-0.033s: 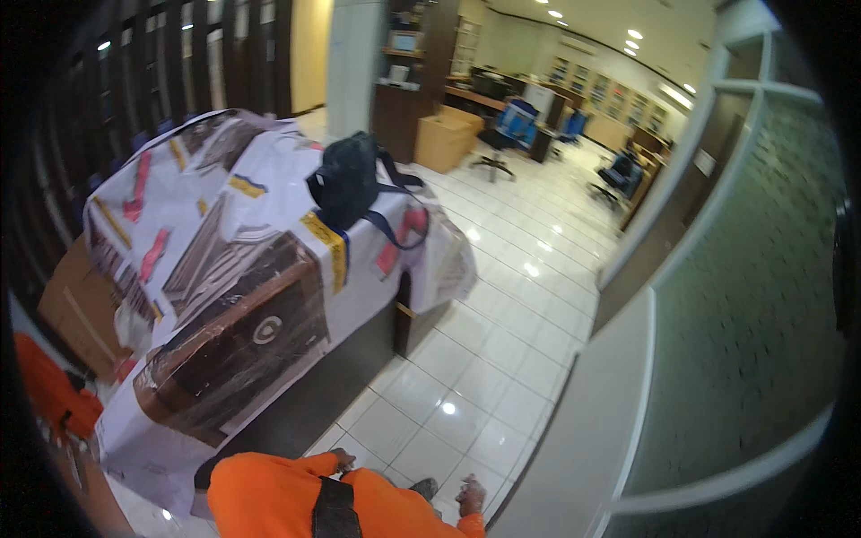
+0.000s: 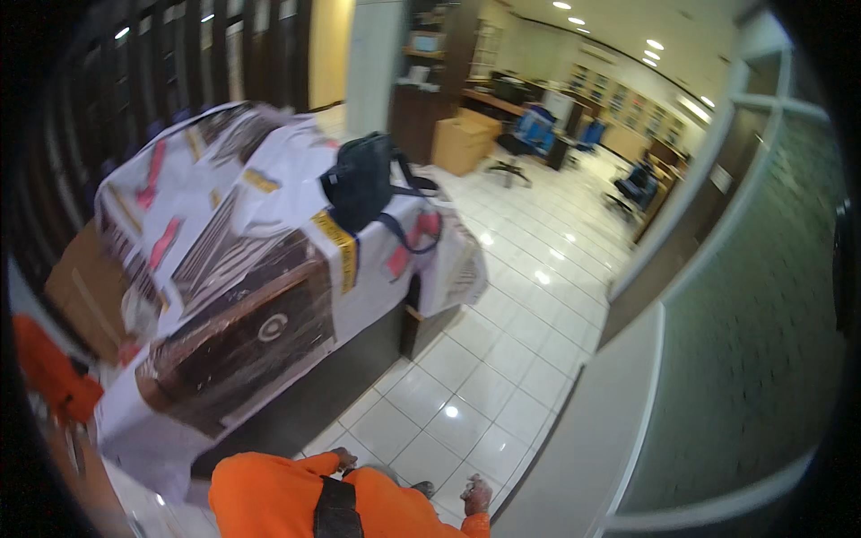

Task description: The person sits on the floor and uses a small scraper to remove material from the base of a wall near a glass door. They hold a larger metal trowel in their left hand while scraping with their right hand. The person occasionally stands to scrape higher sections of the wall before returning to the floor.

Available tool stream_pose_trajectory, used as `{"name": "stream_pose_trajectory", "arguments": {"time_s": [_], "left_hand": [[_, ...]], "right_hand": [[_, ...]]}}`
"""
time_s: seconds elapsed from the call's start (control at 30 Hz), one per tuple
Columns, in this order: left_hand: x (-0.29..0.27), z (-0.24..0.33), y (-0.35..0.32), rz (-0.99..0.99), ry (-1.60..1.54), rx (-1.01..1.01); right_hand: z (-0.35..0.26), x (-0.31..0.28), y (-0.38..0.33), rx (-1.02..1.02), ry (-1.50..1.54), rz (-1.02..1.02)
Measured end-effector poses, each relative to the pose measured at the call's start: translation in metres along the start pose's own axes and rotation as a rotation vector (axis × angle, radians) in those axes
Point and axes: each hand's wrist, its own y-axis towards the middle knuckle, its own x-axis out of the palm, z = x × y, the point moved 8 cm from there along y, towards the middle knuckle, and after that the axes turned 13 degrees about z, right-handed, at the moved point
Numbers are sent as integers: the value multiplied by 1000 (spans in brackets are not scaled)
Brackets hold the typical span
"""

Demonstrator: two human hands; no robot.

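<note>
Both of my hands hang low in front of my orange clothing, over the white tiled floor. My left hand (image 2: 344, 461) shows small past the sleeve, its fingers loosely apart and nothing seen in them. Farther right, my right hand (image 2: 476, 495) has its fingers bent but apart, also without anything visible in it. A long counter (image 2: 309, 394) stands nearest my left hand, its top draped with a printed plastic banner sheet (image 2: 287, 202). On that sheet sits a dark bag (image 2: 360, 184) with a loose strap. Neither hand touches the counter or the bag.
Frosted glass partition (image 2: 744, 296) runs along the right. Orange cloth (image 2: 54, 368) and a cardboard sheet (image 2: 90, 287) are at the left. Beyond the counter, a cardboard box (image 2: 465, 142), office chairs (image 2: 520, 143) and desks line the tiled floor (image 2: 529, 296).
The view has shifted slightly, so the counter, bag and room sit a little farther right in the picture. My hands stay low in nearly the same pose.
</note>
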Motion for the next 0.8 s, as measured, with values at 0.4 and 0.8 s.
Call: {"name": "stream_pose_trajectory", "arguments": {"time_s": [0.4, 0.8], "left_hand": [[32, 43, 83, 198, -291, -559], [-477, 322, 319, 672, -1323, 207]], "right_hand": [[-520, 153, 79, -739, -31, -381], [-714, 280, -155, -968, -480, -2178]]}}
